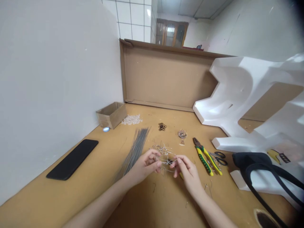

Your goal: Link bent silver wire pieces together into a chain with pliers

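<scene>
Between my two hands is a rounded frame of bent silvery wire, with several thin wire ends sticking out at its top. My left hand grips its left side, fingers curled around the wire. On the right side, my right hand pinches the wire between thumb and fingertips. A bundle of straight grey wires lies on the table just left of my left hand. Something small and dark shows behind the wire frame; I cannot make out what it is.
Yellow-green pliers and black-handled scissors lie to the right. Farther back are black rings, a wire coil, clear beads and a cardboard box. A black phone-like slab lies left; white foam stands right.
</scene>
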{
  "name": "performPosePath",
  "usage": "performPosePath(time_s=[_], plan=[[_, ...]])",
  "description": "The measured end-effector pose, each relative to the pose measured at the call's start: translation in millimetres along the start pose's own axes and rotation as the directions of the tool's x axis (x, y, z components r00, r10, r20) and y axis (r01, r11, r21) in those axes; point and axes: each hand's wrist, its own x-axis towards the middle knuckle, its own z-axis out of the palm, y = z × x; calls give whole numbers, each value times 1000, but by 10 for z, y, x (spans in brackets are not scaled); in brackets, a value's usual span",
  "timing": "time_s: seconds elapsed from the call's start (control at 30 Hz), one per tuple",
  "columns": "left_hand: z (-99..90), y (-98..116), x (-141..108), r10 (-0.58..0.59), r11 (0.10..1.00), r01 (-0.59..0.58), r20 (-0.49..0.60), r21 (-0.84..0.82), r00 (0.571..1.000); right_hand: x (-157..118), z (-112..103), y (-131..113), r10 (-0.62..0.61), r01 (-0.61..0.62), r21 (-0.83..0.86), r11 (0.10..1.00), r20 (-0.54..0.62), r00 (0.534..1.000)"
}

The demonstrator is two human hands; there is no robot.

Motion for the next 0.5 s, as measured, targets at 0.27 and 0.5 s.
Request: performPosePath(time_s=[0.27, 0.5], plan=[[-64, 19, 49, -139, 982, 145, -58, 123, 989, 19, -3, 103, -132, 110, -280, 954, -62, 989], [-6, 137, -92, -45, 828, 19, 33, 561, 998, -10, 47, 75, -393, 462, -524, 716, 243, 887]])
